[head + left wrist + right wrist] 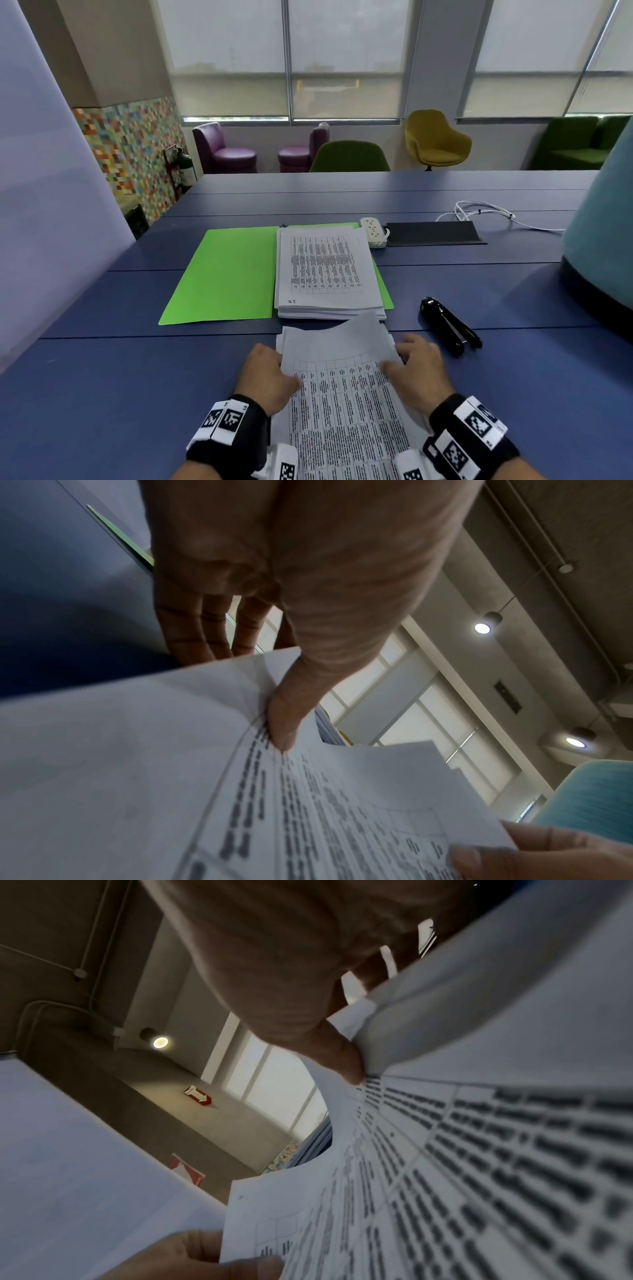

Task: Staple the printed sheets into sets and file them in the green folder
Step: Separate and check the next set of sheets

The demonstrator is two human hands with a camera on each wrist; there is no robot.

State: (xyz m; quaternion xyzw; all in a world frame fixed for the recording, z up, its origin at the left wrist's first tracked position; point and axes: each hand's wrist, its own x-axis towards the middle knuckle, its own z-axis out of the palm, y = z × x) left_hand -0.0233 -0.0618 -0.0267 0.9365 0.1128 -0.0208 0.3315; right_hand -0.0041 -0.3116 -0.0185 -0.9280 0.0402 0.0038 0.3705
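Stapler [450, 325] lies right of green folder [222, 274], beside held sheets [346, 394].

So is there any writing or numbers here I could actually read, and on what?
"18": handwritten, seen upside down, on the top sheet of the paper stack in the green folder.
Printed tables on that stack and on the held sheets: too blurred to read.
Wristband markers: patterns, no words.
Red wall signs: arrows, no legible words.
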